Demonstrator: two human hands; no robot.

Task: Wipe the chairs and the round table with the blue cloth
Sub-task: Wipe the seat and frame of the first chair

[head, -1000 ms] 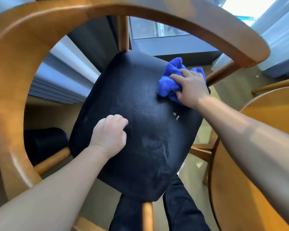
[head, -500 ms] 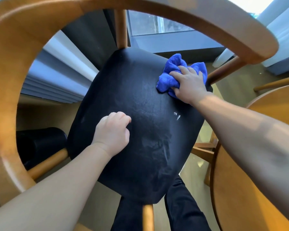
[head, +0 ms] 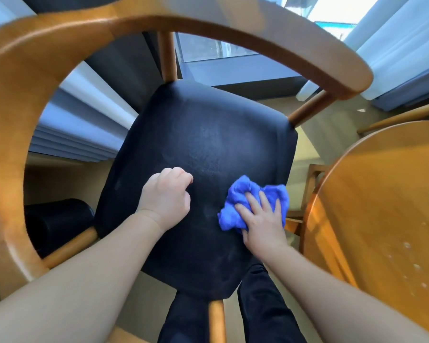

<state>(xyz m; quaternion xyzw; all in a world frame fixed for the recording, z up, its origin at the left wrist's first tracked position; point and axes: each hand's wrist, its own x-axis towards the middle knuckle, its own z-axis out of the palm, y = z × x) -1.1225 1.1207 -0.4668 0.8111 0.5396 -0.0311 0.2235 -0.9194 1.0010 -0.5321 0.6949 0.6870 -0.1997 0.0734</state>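
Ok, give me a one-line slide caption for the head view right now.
Chair wipe: right hand presses the cloth on the seat, left hand rests fisted beside it, table at right.

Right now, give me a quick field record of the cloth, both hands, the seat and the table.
blue cloth: bunched on the black chair seat, near its right edge
right hand: fingers flat, pressing the cloth
left hand: fist, holding nothing, resting on the seat
round table: at right, pale spots on its top
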